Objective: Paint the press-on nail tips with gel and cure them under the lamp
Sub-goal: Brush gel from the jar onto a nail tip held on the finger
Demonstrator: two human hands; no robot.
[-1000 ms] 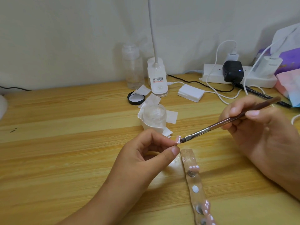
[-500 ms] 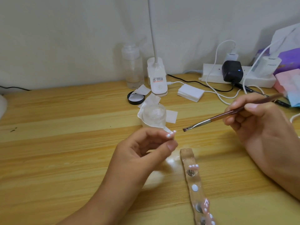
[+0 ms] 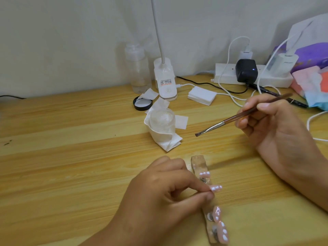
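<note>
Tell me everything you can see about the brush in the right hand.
The brush is slim: reddish-brown handle, silver metal-looking ferrule, short dark flat tip. The right hand pinches its handle between thumb and fingers. It slants in the air above the wooden table, tip pointing down and left, touching nothing but the hand. Its tip is right of the cloth-wrapped jar and apart from the painted nail tips.

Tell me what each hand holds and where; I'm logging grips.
The right hand grips the brush by its wooden handle, behind the metal ferrule. The left hand pinches a pink nail tip by one end.
</note>
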